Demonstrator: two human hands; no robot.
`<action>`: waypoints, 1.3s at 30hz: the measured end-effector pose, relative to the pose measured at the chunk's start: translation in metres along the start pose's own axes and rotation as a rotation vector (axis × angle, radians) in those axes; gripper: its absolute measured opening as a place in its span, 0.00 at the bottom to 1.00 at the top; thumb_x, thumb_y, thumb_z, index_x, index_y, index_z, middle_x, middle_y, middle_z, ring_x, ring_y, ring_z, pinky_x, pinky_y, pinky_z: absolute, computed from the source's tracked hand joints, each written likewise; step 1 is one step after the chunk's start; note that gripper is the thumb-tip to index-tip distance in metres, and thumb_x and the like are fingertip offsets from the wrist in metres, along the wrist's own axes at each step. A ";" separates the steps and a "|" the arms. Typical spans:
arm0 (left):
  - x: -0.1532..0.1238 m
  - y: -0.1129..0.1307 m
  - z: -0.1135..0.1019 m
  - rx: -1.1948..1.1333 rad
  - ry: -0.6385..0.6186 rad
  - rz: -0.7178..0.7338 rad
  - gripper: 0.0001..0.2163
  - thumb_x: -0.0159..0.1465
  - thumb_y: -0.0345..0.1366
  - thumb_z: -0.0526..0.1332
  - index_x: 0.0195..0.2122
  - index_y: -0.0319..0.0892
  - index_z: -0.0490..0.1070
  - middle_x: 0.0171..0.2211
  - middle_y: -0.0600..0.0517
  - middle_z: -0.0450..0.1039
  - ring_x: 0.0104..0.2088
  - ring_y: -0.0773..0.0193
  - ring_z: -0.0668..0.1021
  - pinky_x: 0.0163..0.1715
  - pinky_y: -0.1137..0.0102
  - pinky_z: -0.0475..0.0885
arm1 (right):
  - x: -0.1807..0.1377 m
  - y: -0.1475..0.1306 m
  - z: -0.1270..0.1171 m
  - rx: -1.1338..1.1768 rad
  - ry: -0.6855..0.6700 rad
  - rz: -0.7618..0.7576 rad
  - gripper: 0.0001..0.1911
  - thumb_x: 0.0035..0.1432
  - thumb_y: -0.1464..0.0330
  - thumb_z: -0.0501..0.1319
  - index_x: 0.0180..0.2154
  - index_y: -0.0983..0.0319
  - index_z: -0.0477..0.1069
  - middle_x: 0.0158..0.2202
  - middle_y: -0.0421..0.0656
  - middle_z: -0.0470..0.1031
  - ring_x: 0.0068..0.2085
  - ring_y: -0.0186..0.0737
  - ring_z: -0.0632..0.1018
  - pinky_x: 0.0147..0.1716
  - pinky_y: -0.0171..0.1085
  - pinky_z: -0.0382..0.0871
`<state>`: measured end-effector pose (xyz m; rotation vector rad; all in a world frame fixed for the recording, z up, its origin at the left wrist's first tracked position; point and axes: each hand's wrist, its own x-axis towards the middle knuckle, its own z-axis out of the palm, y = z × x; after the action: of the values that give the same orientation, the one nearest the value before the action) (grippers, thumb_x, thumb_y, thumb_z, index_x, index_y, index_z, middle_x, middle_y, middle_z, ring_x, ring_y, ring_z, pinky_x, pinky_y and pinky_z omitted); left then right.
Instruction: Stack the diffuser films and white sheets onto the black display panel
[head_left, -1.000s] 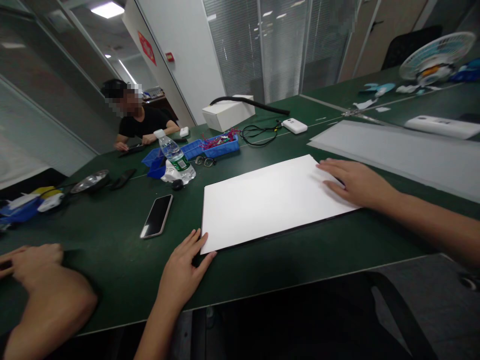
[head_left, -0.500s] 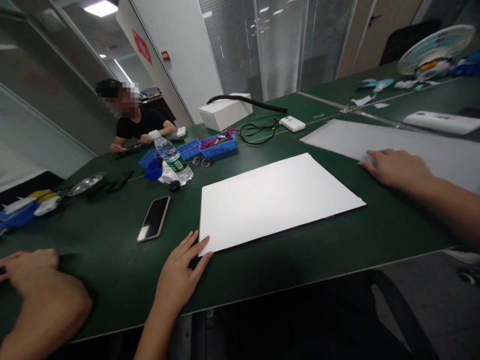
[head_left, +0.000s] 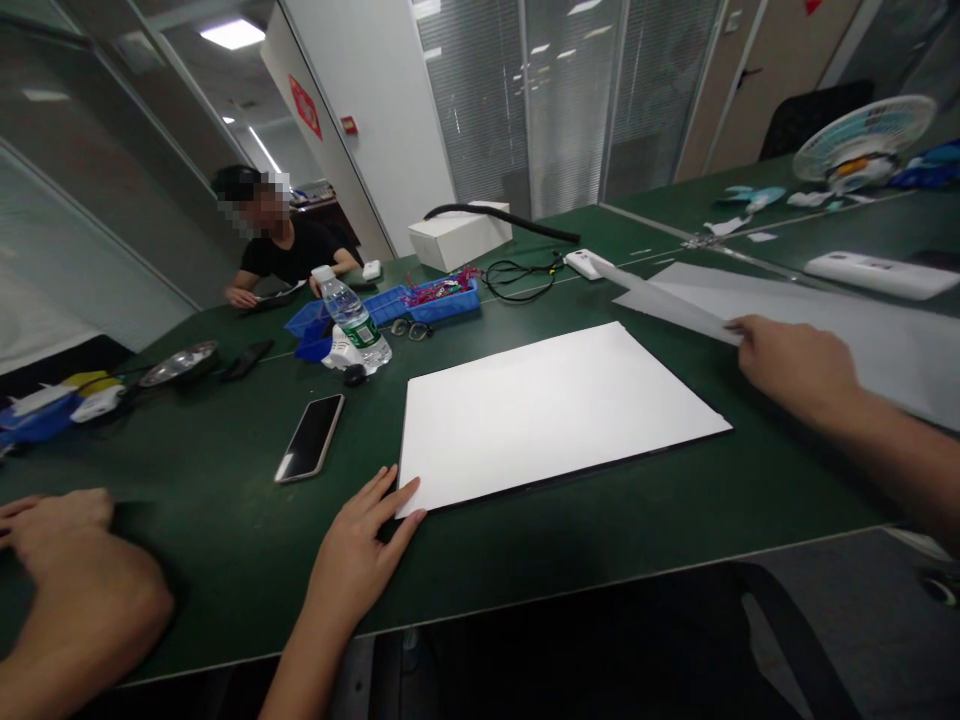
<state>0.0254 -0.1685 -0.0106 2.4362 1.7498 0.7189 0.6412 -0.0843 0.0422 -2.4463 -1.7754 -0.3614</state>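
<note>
A bright white flat panel [head_left: 555, 410] with a thin black edge lies on the green table in front of me. My left hand [head_left: 364, 545] rests at its near left corner, open, with fingers spread and the tips on the white surface. On the right, my right hand [head_left: 799, 365] pinches the near edge of a thin white sheet of paper [head_left: 667, 302], which stands tilted up off the table. More whitish sheets [head_left: 892, 345] lie flat beneath and beyond that hand, partly hidden by it.
Left of the panel are a phone [head_left: 310, 438], a water bottle [head_left: 352, 318] and blue trays [head_left: 450, 303]. A white box [head_left: 457, 240] stands behind. Another person's arm [head_left: 90, 600] rests at the left; a seated person [head_left: 300, 250] is across the table.
My right hand has closed on a paper sheet and raised its edge from the pile. The left hand stays on the panel's corner. My view has tilted slightly.
</note>
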 end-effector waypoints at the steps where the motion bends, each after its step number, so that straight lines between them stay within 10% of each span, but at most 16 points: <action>1: 0.000 0.000 0.000 0.000 -0.006 0.000 0.26 0.74 0.61 0.59 0.60 0.51 0.83 0.67 0.44 0.77 0.67 0.42 0.78 0.68 0.43 0.74 | -0.007 -0.011 -0.006 0.007 0.029 -0.041 0.29 0.77 0.63 0.47 0.69 0.63 0.74 0.50 0.61 0.80 0.39 0.56 0.81 0.37 0.46 0.69; 12: -0.002 -0.001 -0.001 0.018 0.017 0.046 0.21 0.75 0.54 0.62 0.61 0.53 0.82 0.66 0.44 0.77 0.67 0.43 0.79 0.65 0.43 0.77 | -0.097 -0.147 0.011 0.296 0.399 -0.936 0.27 0.67 0.79 0.55 0.61 0.58 0.79 0.64 0.45 0.75 0.60 0.47 0.80 0.55 0.46 0.81; 27: -0.001 -0.004 0.000 0.007 -0.011 0.018 0.24 0.74 0.59 0.60 0.54 0.46 0.84 0.65 0.41 0.78 0.67 0.41 0.79 0.68 0.45 0.74 | -0.111 -0.145 0.005 0.378 0.335 -1.060 0.20 0.75 0.72 0.55 0.60 0.61 0.80 0.62 0.46 0.77 0.61 0.50 0.80 0.54 0.51 0.82; 34: -0.004 -0.001 0.001 -0.003 -0.006 -0.102 0.42 0.74 0.59 0.61 0.80 0.40 0.53 0.69 0.39 0.74 0.67 0.43 0.78 0.66 0.46 0.76 | -0.112 -0.144 0.005 0.417 0.319 -1.095 0.20 0.75 0.71 0.55 0.61 0.60 0.79 0.64 0.45 0.75 0.62 0.49 0.79 0.56 0.51 0.81; 39: -0.003 -0.004 0.002 0.011 0.003 0.026 0.29 0.75 0.59 0.59 0.67 0.45 0.77 0.68 0.41 0.75 0.68 0.43 0.78 0.67 0.44 0.75 | -0.111 -0.146 0.001 0.428 0.282 -1.139 0.20 0.76 0.70 0.54 0.61 0.61 0.79 0.64 0.45 0.75 0.63 0.51 0.79 0.56 0.52 0.80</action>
<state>0.0218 -0.1696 -0.0147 2.4705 1.7317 0.7175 0.4704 -0.1404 0.0046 -0.8743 -2.5469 -0.3095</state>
